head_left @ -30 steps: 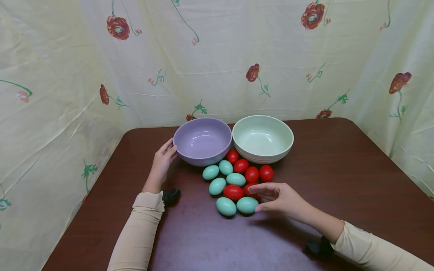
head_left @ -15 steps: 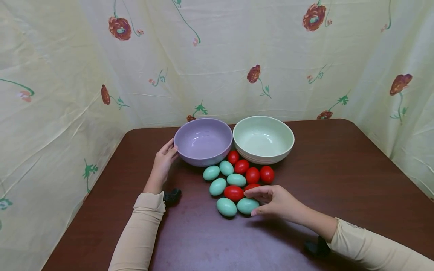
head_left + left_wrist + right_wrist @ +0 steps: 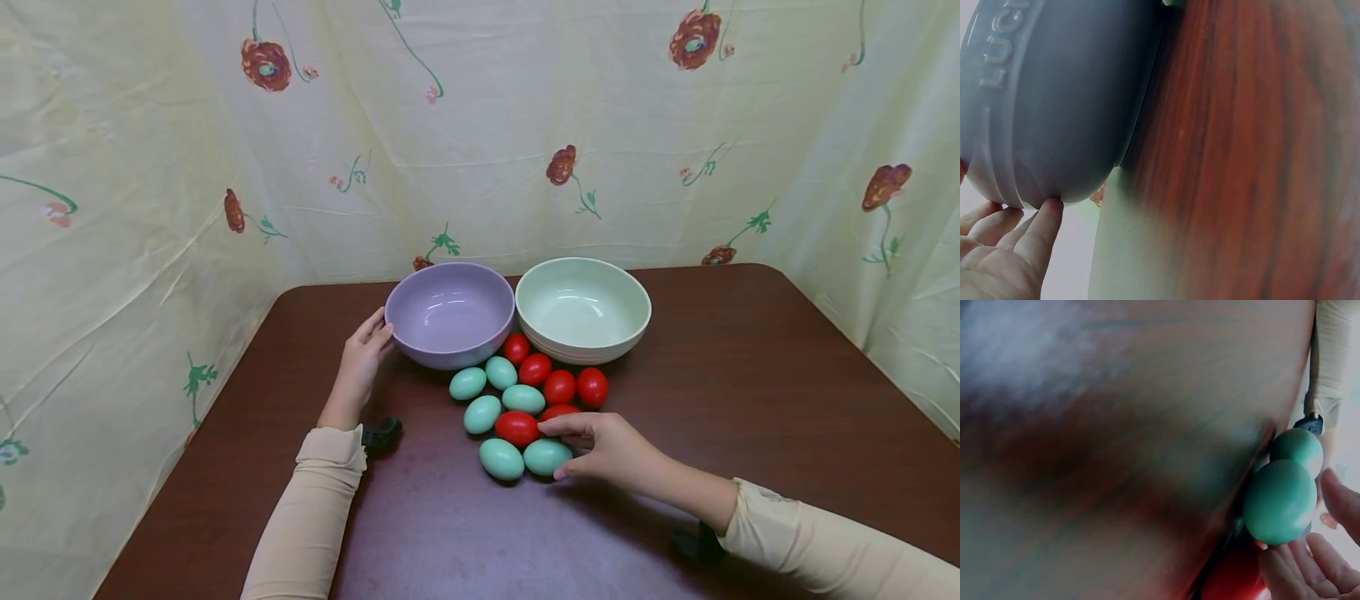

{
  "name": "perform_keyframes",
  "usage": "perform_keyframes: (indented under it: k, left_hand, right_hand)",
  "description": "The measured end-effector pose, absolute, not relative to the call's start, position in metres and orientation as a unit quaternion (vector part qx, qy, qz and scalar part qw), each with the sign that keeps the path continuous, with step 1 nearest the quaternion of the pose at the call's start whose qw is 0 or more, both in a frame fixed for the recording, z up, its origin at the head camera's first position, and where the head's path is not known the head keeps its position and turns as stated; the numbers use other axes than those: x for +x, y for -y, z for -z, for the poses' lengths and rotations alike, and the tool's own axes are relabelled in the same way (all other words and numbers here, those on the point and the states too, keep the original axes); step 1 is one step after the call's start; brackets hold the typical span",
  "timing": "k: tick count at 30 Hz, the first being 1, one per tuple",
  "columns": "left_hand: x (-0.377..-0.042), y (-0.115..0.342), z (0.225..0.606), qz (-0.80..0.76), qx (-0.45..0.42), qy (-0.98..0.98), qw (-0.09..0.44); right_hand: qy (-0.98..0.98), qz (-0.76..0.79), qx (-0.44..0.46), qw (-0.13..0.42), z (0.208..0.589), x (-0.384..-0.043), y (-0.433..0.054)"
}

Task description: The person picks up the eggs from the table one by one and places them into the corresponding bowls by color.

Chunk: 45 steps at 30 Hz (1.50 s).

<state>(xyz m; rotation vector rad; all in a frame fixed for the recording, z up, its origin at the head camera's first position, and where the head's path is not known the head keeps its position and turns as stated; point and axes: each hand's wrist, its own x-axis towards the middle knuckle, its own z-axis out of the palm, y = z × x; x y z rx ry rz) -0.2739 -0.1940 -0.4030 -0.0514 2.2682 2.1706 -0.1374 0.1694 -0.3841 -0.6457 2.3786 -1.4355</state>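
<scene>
A purple bowl (image 3: 450, 312) stands at the back of the table. My left hand (image 3: 363, 358) rests its fingertips against the bowl's left side; in the left wrist view, extended fingers (image 3: 1041, 234) touch its curved wall (image 3: 1079, 106). My right hand (image 3: 618, 450) reaches over a green egg (image 3: 547, 457) at the front of a cluster. Its thumb is at the egg's near side and its fingers at the far side. In the right wrist view, fingertips are right at the lower end of this green egg (image 3: 1280, 501), with the thumb (image 3: 1340, 503) a little apart from it.
A pale green bowl (image 3: 583, 304) stands right beside the purple one. Several green eggs (image 3: 467, 383) and several red eggs (image 3: 559, 387) lie close together before the bowls. A floral curtain (image 3: 480, 167) hangs behind the brown table (image 3: 750, 375).
My right hand has moved slightly left and nearer the front green egg, its fingers passing off the red egg behind. The left hand and the bowls have stayed put.
</scene>
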Motion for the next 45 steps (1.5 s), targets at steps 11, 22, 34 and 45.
perform_keyframes:
  k: [11,22,34,45]
  left_hand:
    - [-0.273,0.191,0.403,-0.7,-0.011,-0.714,-0.005]
    - [-0.274,0.19,0.403,-0.687,-0.019,-0.726,-0.008]
    - [-0.273,0.189,0.404,-0.69,-0.017,-0.724,-0.005]
    - [-0.273,0.192,0.405,-0.691,-0.02,-0.723,-0.009]
  right_hand:
    - [-0.874,0.412,-0.233,0.109,0.384,-0.137,-0.164]
    - [-0.878,0.409,-0.22,0.118,0.382,-0.137,-0.162]
    - [-0.879,0.415,-0.207,0.112,0.379,-0.137,-0.163]
    - [-0.873,0.435,-0.189,0.116,0.37,-0.14,-0.162]
